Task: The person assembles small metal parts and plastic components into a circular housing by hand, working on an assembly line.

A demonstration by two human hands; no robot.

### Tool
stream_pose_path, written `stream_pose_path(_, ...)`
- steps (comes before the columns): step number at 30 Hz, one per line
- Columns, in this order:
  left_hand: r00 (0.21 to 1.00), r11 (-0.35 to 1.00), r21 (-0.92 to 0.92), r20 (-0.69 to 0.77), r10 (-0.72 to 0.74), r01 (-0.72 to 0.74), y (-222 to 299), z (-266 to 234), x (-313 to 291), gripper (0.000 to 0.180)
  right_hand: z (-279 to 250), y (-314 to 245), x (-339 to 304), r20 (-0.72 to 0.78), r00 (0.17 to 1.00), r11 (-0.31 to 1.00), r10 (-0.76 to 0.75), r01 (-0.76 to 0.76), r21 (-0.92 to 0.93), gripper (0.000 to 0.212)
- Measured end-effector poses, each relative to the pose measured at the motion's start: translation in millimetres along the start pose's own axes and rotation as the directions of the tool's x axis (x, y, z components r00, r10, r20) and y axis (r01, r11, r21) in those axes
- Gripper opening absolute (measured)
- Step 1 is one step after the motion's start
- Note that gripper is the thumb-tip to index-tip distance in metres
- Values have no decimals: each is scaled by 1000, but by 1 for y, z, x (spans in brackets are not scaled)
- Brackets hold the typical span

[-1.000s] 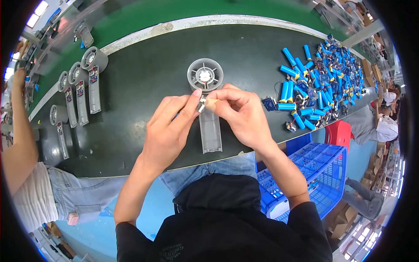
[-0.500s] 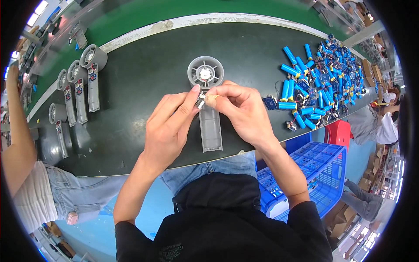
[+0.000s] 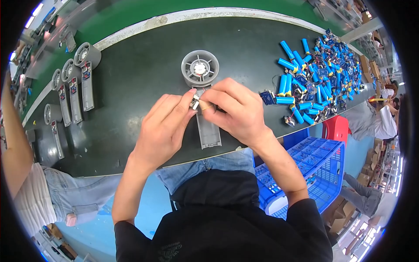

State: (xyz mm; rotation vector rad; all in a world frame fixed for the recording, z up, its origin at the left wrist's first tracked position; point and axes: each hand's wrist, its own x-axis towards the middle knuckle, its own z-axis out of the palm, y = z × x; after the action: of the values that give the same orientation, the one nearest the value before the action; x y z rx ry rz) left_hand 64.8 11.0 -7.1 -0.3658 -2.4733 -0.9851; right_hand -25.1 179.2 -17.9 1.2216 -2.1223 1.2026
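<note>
My left hand is closed, thumb and fingers pinching a small circuit board with white and metal parts. My right hand is pinched shut right beside the board. A thin yellowish wire shows at its fingertips; its ends are hidden. Below both hands a grey fan housing lies on the table, its round spoked end away from me. Its open, trough-like handle points toward me, and my fingers cover the part where ring and handle join.
Several grey fan housings with boards in their handles lie at the left, near another person's arm. Blue cylindrical batteries with wired boards are heaped at the right. A blue crate and red stool stand below the table's edge.
Both hands have stayed together at the board. The right-hand fingers have curled in more, and the board is turned slightly. The whole view has shifted a little.
</note>
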Motion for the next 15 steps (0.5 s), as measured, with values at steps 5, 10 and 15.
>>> stream_pose_path(5,997,998,-51,59,-44,47,-6,-3,-3,35,2,1,-1,28,998,999,-53,53,13,24)
stream_pose_path(10,993,980,-165,33,-110,114,-4,1,-6,33,-1,0,0,51,996,996,-77,79,-41,24)
stream_pose_path(15,998,989,-145,65,-25,34,-8,-5,-3,33,1,2,-2,43,992,992,-119,120,-24,25)
